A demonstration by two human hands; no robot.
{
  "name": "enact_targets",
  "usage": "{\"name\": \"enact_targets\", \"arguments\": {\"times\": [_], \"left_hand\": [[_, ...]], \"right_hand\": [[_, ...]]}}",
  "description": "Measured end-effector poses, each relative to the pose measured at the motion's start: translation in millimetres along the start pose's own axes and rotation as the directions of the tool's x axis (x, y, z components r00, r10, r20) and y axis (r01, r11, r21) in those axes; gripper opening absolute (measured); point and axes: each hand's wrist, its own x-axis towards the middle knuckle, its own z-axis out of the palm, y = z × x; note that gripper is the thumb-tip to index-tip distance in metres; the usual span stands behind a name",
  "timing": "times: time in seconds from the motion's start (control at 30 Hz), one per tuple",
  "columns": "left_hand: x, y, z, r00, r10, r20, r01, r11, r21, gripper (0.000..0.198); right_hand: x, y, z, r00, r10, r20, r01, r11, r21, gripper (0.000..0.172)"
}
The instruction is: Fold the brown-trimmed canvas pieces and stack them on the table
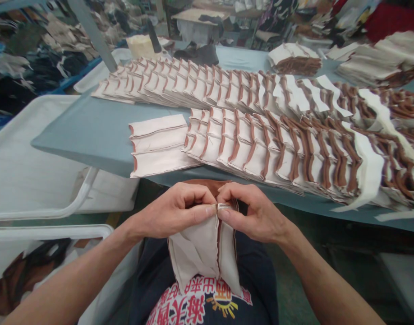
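Close to my body hangs a sewn fabric panel (196, 248), cream on this side with brown edges and a dark seam down it. Its upper edge is pinched between thumb and fingers of my left hand (186, 205) and my right hand (249, 212). The two thumbs nearly meet at the seam. Part of a brown face shows behind my fingers. Just beyond my hands, a similar cream panel (159, 144) with brown edges lies flat on the blue-grey table (81, 131), touching the end of an overlapping row of panels (241, 140).
A second long row of panels (193, 85) lies behind the first, with white strips (365, 162) across the right part. Stacked panels (295, 56) stand at the back right. White bins (34, 158) are at the left, one holding brown and dark pieces (27, 271). A metal post (95, 36) rises at the far left.
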Motion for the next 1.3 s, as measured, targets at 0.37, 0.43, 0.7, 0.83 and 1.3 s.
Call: {"name": "enact_targets", "arguments": {"times": [0.37,0.43,0.7,0.83,1.3], "left_hand": [[-9,-1,-0.6,0.997,0.001,-0.082,0.008,0.993,0.115,0.032],[-9,-1,0.0,0.996,0.016,-0.086,-0.005,0.992,0.13,0.03],[-13,1,-2.3,0.982,0.172,-0.076,-0.148,0.956,0.252,0.019],[-14,-1,-7.4,0.977,0.212,-0.03,-0.199,0.949,0.246,0.02],[-7,5,-17.6,0.992,0.124,-0.017,-0.099,0.862,0.497,0.015]], "right_hand": [[2,-7,5,0.991,-0.132,-0.001,0.13,0.977,-0.168,0.015],[2,-9,6,0.994,-0.105,0.001,0.104,0.983,-0.149,0.016],[4,-16,7,0.998,-0.069,-0.013,0.065,0.977,-0.204,0.015],[3,-14,8,0.996,-0.085,0.002,0.083,0.97,-0.227,0.016],[8,-11,12,0.998,0.055,0.001,-0.053,0.97,-0.237,0.002]]}}
